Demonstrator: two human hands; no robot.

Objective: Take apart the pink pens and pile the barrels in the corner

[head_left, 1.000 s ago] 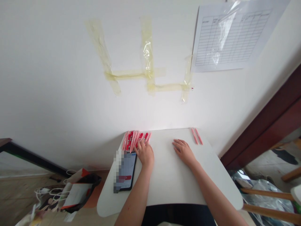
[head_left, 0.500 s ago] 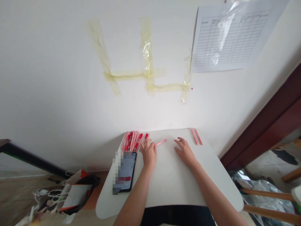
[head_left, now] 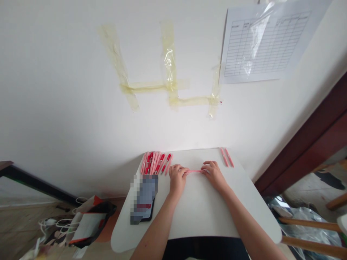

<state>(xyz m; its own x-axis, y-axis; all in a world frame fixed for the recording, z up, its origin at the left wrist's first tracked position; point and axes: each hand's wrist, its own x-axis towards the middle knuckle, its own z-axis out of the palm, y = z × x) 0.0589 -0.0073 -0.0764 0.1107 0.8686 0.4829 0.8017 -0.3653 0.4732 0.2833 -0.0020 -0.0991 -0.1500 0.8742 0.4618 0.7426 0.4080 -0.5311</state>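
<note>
one pink pen [head_left: 194, 170] over desk [head_left: 197, 213] centre, between hands. left hand [head_left: 177, 177] fingers pinching one end, right hand [head_left: 215, 175] fingers pinching other. step in hand, seemingly: two-handed grip on single pen, pen pile [head_left: 155, 163] near left hand. next move likely needs firm, steady pinch both ends.

Bare left hand [head_left: 177, 177], right hand [head_left: 215, 176], dark garment [head_left: 200, 247]

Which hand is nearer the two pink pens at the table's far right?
Right. The right hand is just left of the two pens; the left hand is farther left.
</note>
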